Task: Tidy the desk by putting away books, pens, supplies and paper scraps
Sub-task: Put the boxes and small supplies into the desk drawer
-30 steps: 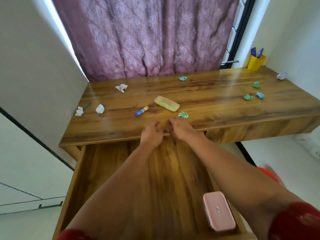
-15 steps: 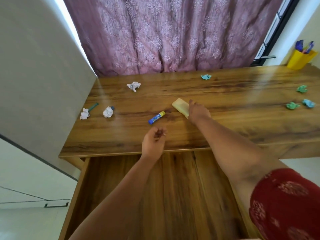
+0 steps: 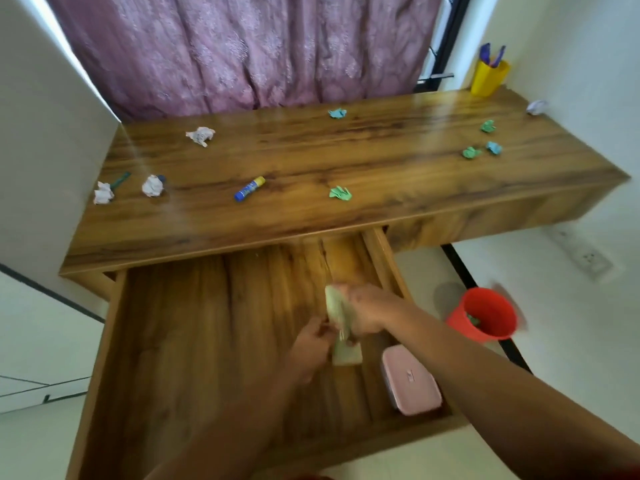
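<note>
The pale yellow case is down inside the open wooden drawer, blurred by motion. My right hand is shut on its upper part. My left hand touches its lower left side; its grip is unclear. A pink box lies in the drawer's right end. On the desk top lie a blue glue stick, a green paper scrap, white crumpled scraps, a teal pen and more coloured scraps.
A red bin stands on the floor to the right of the drawer, with a green scrap inside. A yellow pen cup sits at the desk's far right corner. A white wall panel borders the desk on the left; a curtain hangs behind.
My right hand took the yellow case off the desk top and carried it down into the drawer. My left hand moved from the desk edge to the case.
</note>
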